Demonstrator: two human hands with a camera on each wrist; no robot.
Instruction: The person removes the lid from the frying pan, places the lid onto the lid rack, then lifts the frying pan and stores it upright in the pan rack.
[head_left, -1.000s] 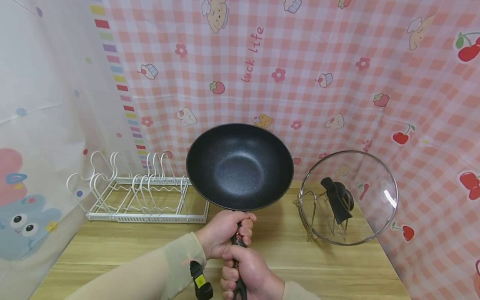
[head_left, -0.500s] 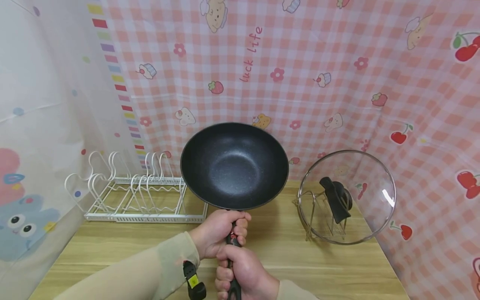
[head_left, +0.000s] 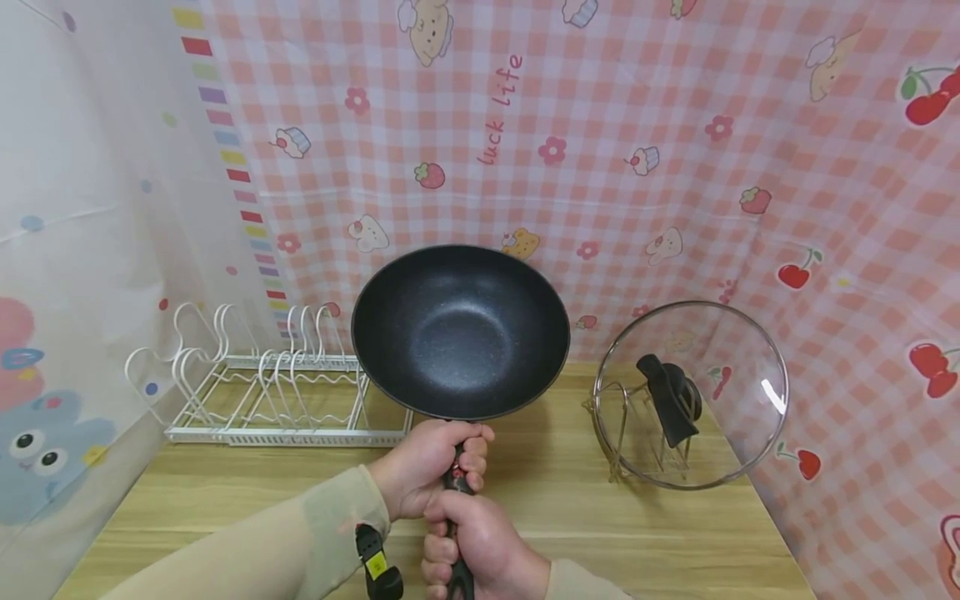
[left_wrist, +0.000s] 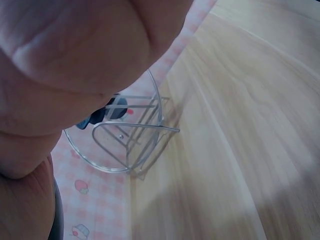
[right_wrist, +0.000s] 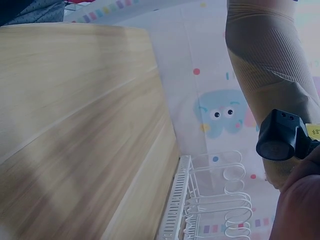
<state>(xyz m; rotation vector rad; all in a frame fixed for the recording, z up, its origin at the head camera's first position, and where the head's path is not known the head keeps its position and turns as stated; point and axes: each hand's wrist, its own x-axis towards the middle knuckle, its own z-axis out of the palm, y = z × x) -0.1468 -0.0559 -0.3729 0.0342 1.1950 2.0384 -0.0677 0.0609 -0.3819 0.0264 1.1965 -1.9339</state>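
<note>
A black wok (head_left: 461, 333) is held up above the table, its hollow inside tilted toward me. My left hand (head_left: 427, 468) grips the upper part of its dark handle (head_left: 457, 477), just below the pan. Right behind it, my right hand (head_left: 483, 546) holds the handle's lower end, its thumb against the left hand. In the left wrist view, the fingers (left_wrist: 75, 65) fill the upper left and hide most of the wok. The right wrist view shows the left sleeve (right_wrist: 270, 75) and a black wrist camera (right_wrist: 280, 137).
A white wire rack (head_left: 277, 437) stands at the back left of the wooden table (head_left: 622, 542). At the right, a glass lid (head_left: 738, 400) with a black knob leans in a small metal stand (head_left: 618, 442). Patterned cloth (head_left: 600, 83) hangs behind and at both sides.
The wok and both hands have drifted slightly left, past the rack's right end. The whole view has shifted a little as well. Both hands keep their hold on the handle.
</note>
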